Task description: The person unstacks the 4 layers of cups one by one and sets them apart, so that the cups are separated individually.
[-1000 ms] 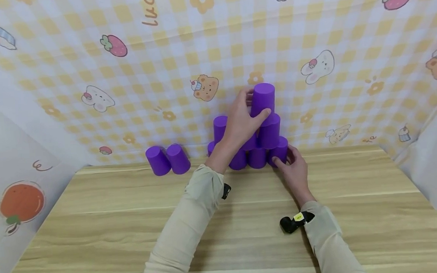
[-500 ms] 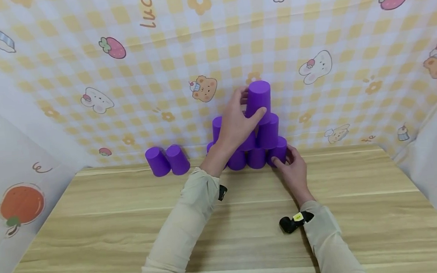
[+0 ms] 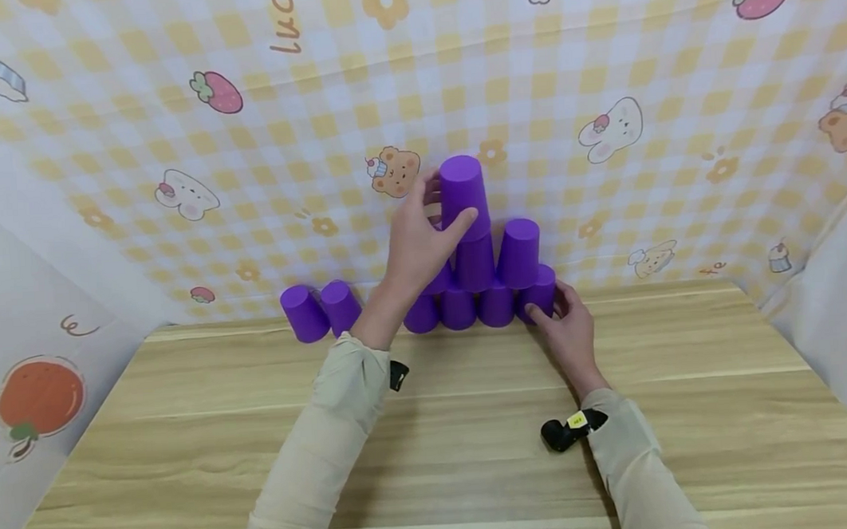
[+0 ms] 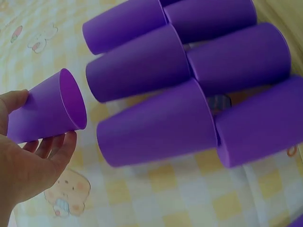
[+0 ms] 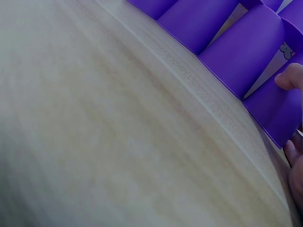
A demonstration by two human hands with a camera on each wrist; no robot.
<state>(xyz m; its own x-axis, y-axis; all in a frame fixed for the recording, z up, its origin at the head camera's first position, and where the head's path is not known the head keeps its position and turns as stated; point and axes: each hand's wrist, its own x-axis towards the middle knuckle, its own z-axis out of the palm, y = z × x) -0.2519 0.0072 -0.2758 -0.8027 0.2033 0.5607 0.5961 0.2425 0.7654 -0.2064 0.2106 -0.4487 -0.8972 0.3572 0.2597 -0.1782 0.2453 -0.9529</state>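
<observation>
My left hand [image 3: 418, 245] grips an upside-down purple cup [image 3: 463, 194], thumb on the near side and fingers behind. In the left wrist view that held cup [image 4: 42, 109] hangs apart from the stacked cups, its open rim facing them. Below it stands a second row of three purple cups; the middle cup [image 3: 474, 263] and right cup [image 3: 519, 251] show well, while my hand partly covers the left one. Several upside-down cups form the bottom row. At its right end my right hand [image 3: 574, 332] holds the last cup [image 3: 538, 290] between thumb and fingers.
Two more purple cups stand apart at the left, one of them a leaning-looking cup [image 3: 305, 314], near the back edge. The wooden table [image 3: 476, 453] reaches toward me. Behind the stack rises a yellow checked cloth [image 3: 302, 143] with cartoon prints.
My left hand has carried the held cup leftward, from above the right second-row cup to above the middle one. The right hand stays at the end cup of the bottom row.
</observation>
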